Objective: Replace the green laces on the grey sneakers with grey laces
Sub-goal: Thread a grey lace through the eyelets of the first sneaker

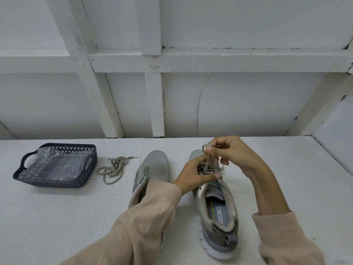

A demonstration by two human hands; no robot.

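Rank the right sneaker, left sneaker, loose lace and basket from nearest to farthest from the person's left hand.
1. Right sneaker: the left hand holds it at the lacing.
2. Left sneaker: just to the hand's left.
3. Loose lace: farther left.
4. Basket: far left.

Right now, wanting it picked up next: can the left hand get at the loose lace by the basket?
Probably yes: the loose lace lies uncovered beside the basket; the left hand must release the right sneaker and cross the left sneaker.
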